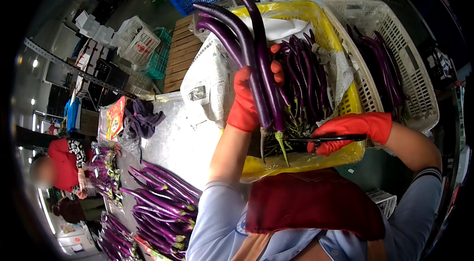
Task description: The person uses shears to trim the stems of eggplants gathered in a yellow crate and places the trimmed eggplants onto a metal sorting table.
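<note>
In my left hand (245,103), in a red rubber glove, are several long purple eggplants (254,50). Their tips point away from me and their green stems (281,146) hang towards my body. My right hand (348,131), also in a red glove, grips a slim black tool (333,138), apparently scissors. Its front end is beside the stems; whether it touches them I cannot tell. Below both hands is a yellow crate (314,9) lined with plastic and newspaper (211,79). More eggplants (307,79) lie in it, along with cut-looking green stems near its front.
A pale crate (414,75) at right holds more eggplants (385,72). On the metal table (174,120) at left are an eggplant pile (163,209), bagged eggplants (107,175) and a dark cloth (142,118). A person in red (61,164) stands beyond. A wooden pallet (183,53) lies behind.
</note>
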Motion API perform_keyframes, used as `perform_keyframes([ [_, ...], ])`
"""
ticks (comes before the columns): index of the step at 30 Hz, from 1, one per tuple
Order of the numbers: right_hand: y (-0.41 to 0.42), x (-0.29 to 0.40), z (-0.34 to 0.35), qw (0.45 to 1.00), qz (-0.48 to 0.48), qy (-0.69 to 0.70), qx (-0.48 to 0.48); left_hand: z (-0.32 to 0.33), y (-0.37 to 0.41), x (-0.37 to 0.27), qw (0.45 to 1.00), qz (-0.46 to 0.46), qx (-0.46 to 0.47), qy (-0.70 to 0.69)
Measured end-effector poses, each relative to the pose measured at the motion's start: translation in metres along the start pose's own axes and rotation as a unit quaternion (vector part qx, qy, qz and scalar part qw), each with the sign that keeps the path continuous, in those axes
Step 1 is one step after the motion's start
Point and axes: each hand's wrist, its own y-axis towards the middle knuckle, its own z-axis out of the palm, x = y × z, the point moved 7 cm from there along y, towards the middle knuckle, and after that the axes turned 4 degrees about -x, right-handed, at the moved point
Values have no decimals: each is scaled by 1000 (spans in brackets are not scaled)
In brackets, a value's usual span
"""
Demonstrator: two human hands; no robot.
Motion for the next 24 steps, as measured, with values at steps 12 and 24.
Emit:
perform_keyframes([
  [12,-16,-8,-23,949,126,-230,-174,-18,-14,-10,937,42,-239,252],
  [24,15,-15,-23,984,62,-160,-58,-21,-12,-5,918,6,-277,285],
])
